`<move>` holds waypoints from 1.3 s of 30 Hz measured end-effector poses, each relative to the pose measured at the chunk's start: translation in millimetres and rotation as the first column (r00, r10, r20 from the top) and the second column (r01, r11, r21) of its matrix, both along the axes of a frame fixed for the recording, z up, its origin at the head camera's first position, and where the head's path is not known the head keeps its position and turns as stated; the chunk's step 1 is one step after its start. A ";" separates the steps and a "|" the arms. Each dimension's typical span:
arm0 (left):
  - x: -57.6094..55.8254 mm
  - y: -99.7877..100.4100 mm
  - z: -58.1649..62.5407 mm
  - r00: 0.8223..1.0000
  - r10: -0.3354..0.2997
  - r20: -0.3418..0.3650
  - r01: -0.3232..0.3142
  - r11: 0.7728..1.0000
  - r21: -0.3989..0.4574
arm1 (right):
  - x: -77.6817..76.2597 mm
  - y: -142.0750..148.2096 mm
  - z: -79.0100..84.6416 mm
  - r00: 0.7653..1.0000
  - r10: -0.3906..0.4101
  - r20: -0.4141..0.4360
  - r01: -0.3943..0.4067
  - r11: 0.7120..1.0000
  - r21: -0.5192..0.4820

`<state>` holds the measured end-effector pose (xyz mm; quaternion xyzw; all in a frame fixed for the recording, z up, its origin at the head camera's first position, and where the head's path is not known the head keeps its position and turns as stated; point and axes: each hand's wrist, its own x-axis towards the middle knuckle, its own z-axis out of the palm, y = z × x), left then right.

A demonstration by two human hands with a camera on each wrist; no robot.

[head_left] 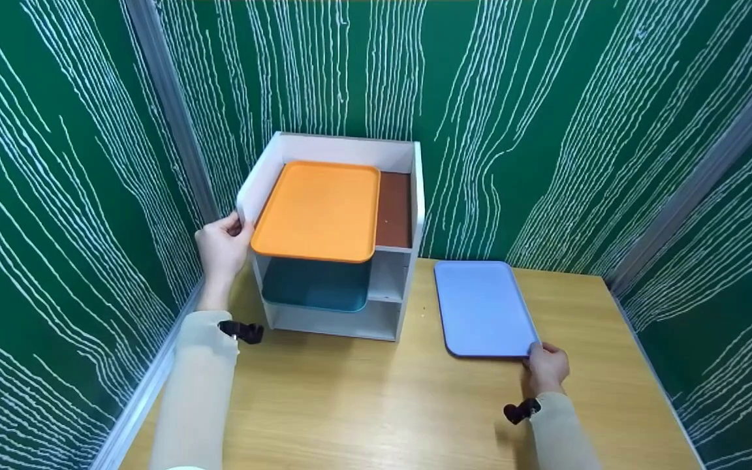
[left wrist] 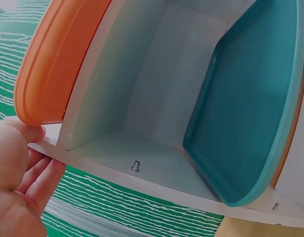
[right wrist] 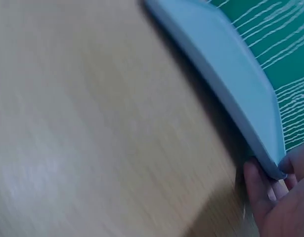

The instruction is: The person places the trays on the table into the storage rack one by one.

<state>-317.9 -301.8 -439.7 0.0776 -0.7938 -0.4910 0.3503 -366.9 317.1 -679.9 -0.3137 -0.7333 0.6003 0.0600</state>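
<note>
A white shelf unit (head_left: 415,189) stands against the back wall, an orange tray (head_left: 320,209) on its top level and a teal tray (head_left: 317,284) on the level below. My left hand (head_left: 222,251) grips the front edge of the unit's left side panel. In the left wrist view its thumb lies close to the orange tray's corner, with the fingers outside the panel. To the right, a periwinkle-blue tray (head_left: 485,310) is on the table; my right hand (head_left: 548,365) pinches its near right corner, thumb on top and fingers underneath.
The wooden table (head_left: 350,405) is bounded by green walls (head_left: 467,130) with white wavy lines. A brown board (head_left: 393,209) shows beside the orange tray. Inside the unit, a small metal shelf pin (left wrist: 136,166) sticks out of the side panel.
</note>
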 end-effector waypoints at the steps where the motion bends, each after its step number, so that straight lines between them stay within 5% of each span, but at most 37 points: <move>1: 0.3 0.2 0.1 1.000 0.001 0.001 -0.001 1.000 -0.003 | -0.9 -1.3 -0.1 0.999 -0.038 -0.013 0.037 0.995 -0.088; 4: 1.3 0.3 -0.1 1.000 -0.005 0.025 0.004 1.000 0.019 | -2.8 -4.8 1.3 0.992 -0.120 -0.046 0.098 0.939 -0.329; 9: 1.1 0.4 -0.7 0.999 -0.002 0.039 0.000 1.000 0.031 | -3.1 -5.9 3.4 0.969 -0.230 -0.087 0.125 0.764 -0.633; 15: 1.2 0.0 -1.6 0.999 -0.012 0.030 0.011 0.999 0.035 | 4.1 -4.7 11.0 0.954 -0.273 -0.121 0.072 0.605 -0.793; 19: 2.4 -1.0 -2.9 0.999 -0.014 0.030 0.013 0.999 0.036 | 10.2 -5.5 16.1 0.964 -0.228 -0.135 0.025 0.584 -0.812; 31: -2.1 -1.6 -3.3 1.000 0.017 -0.016 -0.017 1.000 -0.012 | 20.4 -0.6 18.6 0.973 -0.165 -0.160 -0.019 0.634 -0.773; 39: -0.8 -0.7 -1.6 1.000 -0.006 -0.003 0.006 1.000 0.001 | 25.0 9.6 16.7 0.971 -0.225 -0.084 0.055 0.551 -0.833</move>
